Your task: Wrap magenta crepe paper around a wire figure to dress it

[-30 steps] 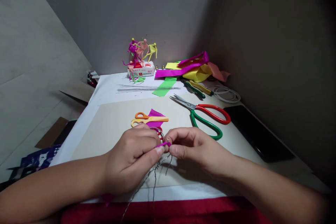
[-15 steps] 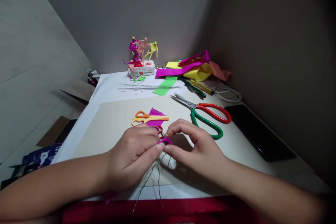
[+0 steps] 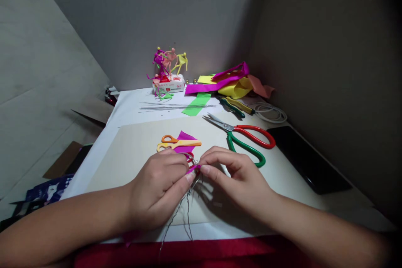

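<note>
My left hand (image 3: 158, 184) is closed around a small frame of twisted dark wire, whose thin wire legs (image 3: 189, 213) hang down towards the table's front edge. A narrow magenta paper strip (image 3: 195, 168) wraps round the wire at my fingertips. Thumb and forefinger of my right hand (image 3: 237, 171) pinch the strip from the other side. Its remaining fingers are bent. Just behind the left fingertips, something red and silvery with a curved shape partly shows. Much of the wire frame is hidden by my fingers.
Orange-yellow scissors (image 3: 179, 144) lie on a magenta paper piece (image 3: 186, 135). Larger red-and-green-handled scissors (image 3: 246, 144), a black phone (image 3: 307, 159) and pliers (image 3: 234, 106) lie to the right. Straight wires (image 3: 163, 106), coloured paper strips (image 3: 216, 86) and little paper figures (image 3: 169, 60) stand farther back.
My right thumb has risen slightly and closed with the forefinger on the magenta strip. Less of the strip shows now. The left hand keeps its grip, and the view has shifted slightly.
</note>
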Available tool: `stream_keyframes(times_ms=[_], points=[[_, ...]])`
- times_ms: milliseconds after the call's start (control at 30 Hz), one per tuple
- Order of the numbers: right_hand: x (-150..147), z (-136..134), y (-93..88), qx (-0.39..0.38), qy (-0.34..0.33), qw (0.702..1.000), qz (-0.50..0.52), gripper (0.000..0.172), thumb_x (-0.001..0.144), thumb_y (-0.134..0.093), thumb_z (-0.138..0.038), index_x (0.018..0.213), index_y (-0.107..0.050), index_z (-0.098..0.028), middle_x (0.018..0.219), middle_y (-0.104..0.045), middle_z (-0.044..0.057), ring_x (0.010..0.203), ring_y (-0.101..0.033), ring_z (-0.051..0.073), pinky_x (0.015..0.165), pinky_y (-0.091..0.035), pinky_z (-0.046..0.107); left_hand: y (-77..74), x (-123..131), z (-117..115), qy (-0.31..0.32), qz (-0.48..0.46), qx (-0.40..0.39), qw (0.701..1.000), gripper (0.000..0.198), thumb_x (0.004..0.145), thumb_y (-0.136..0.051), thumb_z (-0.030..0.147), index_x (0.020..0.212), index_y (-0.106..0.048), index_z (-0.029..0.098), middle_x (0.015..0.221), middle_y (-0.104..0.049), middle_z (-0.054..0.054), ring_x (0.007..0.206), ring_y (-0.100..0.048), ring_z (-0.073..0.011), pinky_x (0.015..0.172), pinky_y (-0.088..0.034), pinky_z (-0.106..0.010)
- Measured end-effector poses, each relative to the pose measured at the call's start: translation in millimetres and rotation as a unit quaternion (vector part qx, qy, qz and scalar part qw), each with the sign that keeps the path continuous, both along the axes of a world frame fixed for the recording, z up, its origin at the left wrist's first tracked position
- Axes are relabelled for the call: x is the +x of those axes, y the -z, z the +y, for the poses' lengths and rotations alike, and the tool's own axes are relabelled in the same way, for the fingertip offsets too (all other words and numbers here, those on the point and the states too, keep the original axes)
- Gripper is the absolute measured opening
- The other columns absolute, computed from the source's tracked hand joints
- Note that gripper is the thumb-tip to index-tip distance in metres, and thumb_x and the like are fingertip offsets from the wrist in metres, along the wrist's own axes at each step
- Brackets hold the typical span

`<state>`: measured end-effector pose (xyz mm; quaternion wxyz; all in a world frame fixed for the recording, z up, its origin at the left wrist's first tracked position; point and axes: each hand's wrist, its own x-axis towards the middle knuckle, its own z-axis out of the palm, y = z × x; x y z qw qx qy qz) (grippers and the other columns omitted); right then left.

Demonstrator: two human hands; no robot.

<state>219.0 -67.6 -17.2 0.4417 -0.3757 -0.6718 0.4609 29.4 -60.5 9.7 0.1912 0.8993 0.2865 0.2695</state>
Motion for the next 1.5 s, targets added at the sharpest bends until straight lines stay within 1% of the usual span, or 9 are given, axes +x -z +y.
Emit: stream_keyframes(times_ms=[200,300,400,467,667,933,1133,1333,1500], points=[[1,0,-1.3,-0.007,-0.004,1.000,0.027,0.003,0.079,-0.065,-0.020,0.076,-0.064,-0.017,0.079,-0.062,0.002,0.077,-0.057,0.015,0.075,-0.044,0.029,-1.9,1,-3,0.004,-0.016,-0.026,1.000,0.029,0.088,-0.040,0.012,0.060,-0.047,0.015,0.059,-0.048,-0.002,0.059,-0.044,-0.0135,0.061,-0.034,-0.032],[2,2,1.6,-0.120,-0.065,0.988,0.075,0.012,0.078,-0.067,-0.026,0.073,-0.065,-0.016,0.075,-0.060,0.002,0.073,-0.055,0.014,0.072,-0.042,0.028,-1.4,0,-3,0.017,-0.022,-0.049,0.998,0.030,0.088,-0.040,0.012,0.059,-0.045,0.016,0.058,-0.047,-0.001,0.058,-0.043,-0.0131,0.060,-0.034,-0.031],[3,6,6.8,-0.262,-0.130,0.940,0.174,0.018,0.076,-0.070,-0.032,0.076,-0.066,-0.015,0.073,-0.060,0.001,0.070,-0.053,0.013,0.071,-0.041,0.028,-1.4,-2,-2,0.012,-0.053,-0.107,0.993,0.033,0.089,-0.039,0.015,0.056,-0.040,0.017,0.057,-0.042,0.001,0.055,-0.042,-0.0114,0.055,-0.033,-0.028],[3,7,8.8,-0.292,-0.134,0.921,0.219,0.019,0.077,-0.068,-0.033,0.076,-0.067,-0.014,0.074,-0.061,0.002,0.071,-0.054,0.013,0.074,-0.041,0.028,-1.8,-3,-1,-0.001,-0.080,-0.124,0.989,0.035,0.090,-0.039,0.016,0.055,-0.039,0.017,0.057,-0.041,0.001,0.054,-0.041,-0.0106,0.053,-0.032,-0.027],[3,5,5.1,-0.251,-0.089,0.949,0.170,0.016,0.072,-0.074,-0.029,0.075,-0.066,-0.015,0.074,-0.062,0.001,0.071,-0.054,0.013,0.071,-0.041,0.028,-6.0,1,1,-0.015,-0.114,-0.089,0.989,0.035,0.089,-0.041,0.014,0.054,-0.043,0.017,0.057,-0.045,0.001,0.055,-0.043,-0.0109,0.053,-0.037,-0.025],[1,5,5.3,-0.240,-0.083,0.950,0.180,0.016,0.075,-0.072,-0.030,0.078,-0.066,-0.015,0.077,-0.063,0.002,0.075,-0.056,0.013,0.076,-0.043,0.029,0.1,1,4,-0.012,-0.123,-0.076,0.989,0.034,0.089,-0.041,0.015,0.056,-0.043,0.017,0.059,-0.047,0.000,0.056,-0.045,-0.0111,0.053,-0.036,-0.024],[5,12,3.7,-0.193,-0.028,0.968,0.156,0.018,0.082,-0.065,-0.033,0.076,-0.060,-0.016,0.070,-0.058,-0.001,0.066,-0.052,0.011,0.068,-0.043,0.025,-2.9,-1,11,0.006,-0.038,-0.086,0.996,0.033,0.091,-0.037,0.017,0.059,-0.047,0.016,0.060,-0.048,-0.001,0.057,-0.044,-0.0122,0.057,-0.036,-0.026],[15,29,7.8,-0.156,0.032,0.984,0.082,0.022,0.080,-0.066,-0.037,0.077,-0.060,-0.016,0.067,-0.062,0.000,0.062,-0.053,0.011,0.059,-0.040,0.023,-9.7,-3,14,-0.077,0.054,-0.084,0.992,0.023,0.083,-0.049,0.017,0.061,-0.056,0.014,0.065,-0.057,-0.004,0.063,-0.051,-0.0143,0.065,-0.041,-0.028],[11,28,9.2,-0.157,0.011,0.985,0.071,0.021,0.080,-0.067,-0.035,0.076,-0.063,-0.015,0.068,-0.064,0.000,0.062,-0.055,0.010,0.059,-0.041,0.022,-5.3,-2,17,-0.096,0.090,-0.084,0.988,0.020,0.086,-0.049,0.017,0.070,-0.061,0.013,0.069,-0.060,-0.004,0.065,-0.053,-0.0148,0.065,-0.042,-0.028]])
